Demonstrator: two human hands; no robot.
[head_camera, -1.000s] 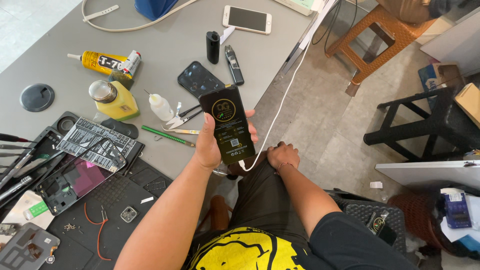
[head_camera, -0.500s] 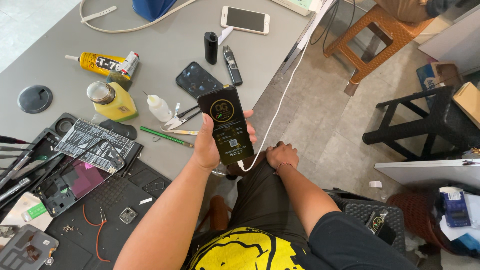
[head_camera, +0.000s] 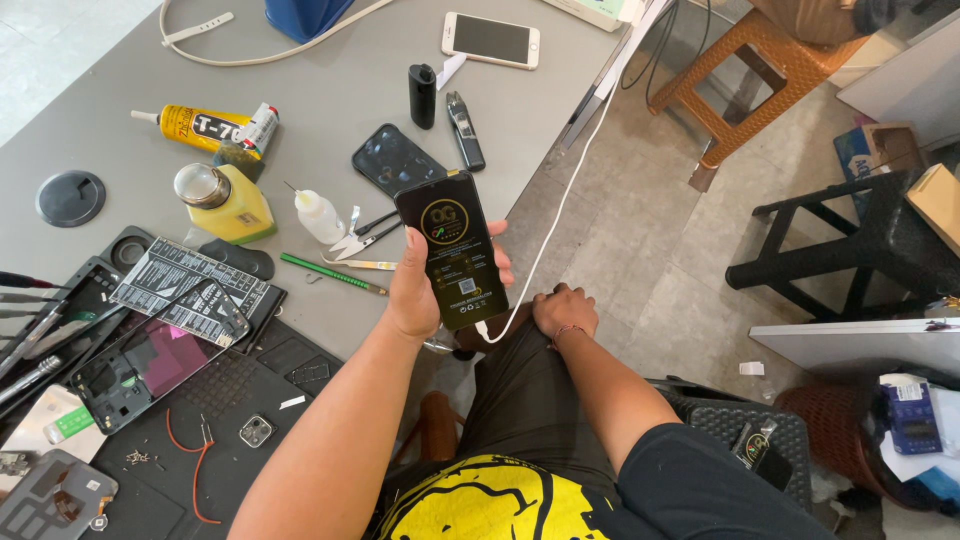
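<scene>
The left hand (head_camera: 425, 290) grips a black phone (head_camera: 452, 248) around its edges, thumb on the near side and fingers on the far side; the lit screen faces up. The phone is held above the edge of the grey table (head_camera: 330, 80), between table and floor. A white cable (head_camera: 565, 205) is plugged into the bottom of the phone and runs up along the table edge. The right hand (head_camera: 565, 310) is closed in a loose fist and rests on the knee, just beside the bottom of the phone, holding nothing that I can see.

Behind the phone lies a dark back cover (head_camera: 397, 160), and left of the phone are tweezers (head_camera: 360, 228), a small white bottle (head_camera: 318, 213) and a green tool (head_camera: 332, 273). Further left of the phone stand a yellow bottle (head_camera: 222, 203) and a glue tube (head_camera: 200, 127). A white phone (head_camera: 491, 40) lies well behind. A black mat (head_camera: 230, 400) with an opened phone (head_camera: 150, 360) is left of the forearm.

The phone covers part of the fingers, and the tools at the left edge are cut off
</scene>
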